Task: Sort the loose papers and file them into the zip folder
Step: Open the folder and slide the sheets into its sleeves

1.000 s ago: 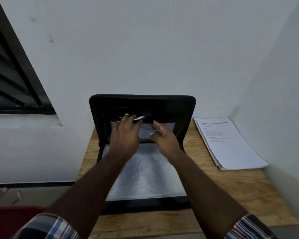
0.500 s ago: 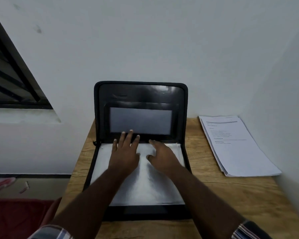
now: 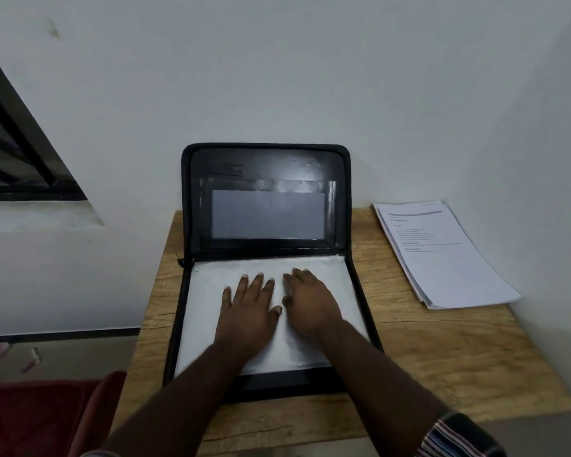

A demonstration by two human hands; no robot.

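Observation:
A black zip folder lies open on the wooden table, its lid leaning upright against the white wall. A clear pocket in the lid holds a grey sheet. White plastic sleeves fill the folder's lower half. My left hand lies flat on the sleeves with its fingers spread. Right beside it, my right hand also rests palm down on the sleeves. A stack of printed loose papers sits on the table to the right of the folder, close to the corner wall.
The wooden table stands in a corner, with walls behind and to the right. A dark window frame is at the left. A red cushion or seat lies below the table's left edge.
Both hands came down from the lid's pocket and now lie flat on the lower sleeves. The lid has tipped back against the wall.

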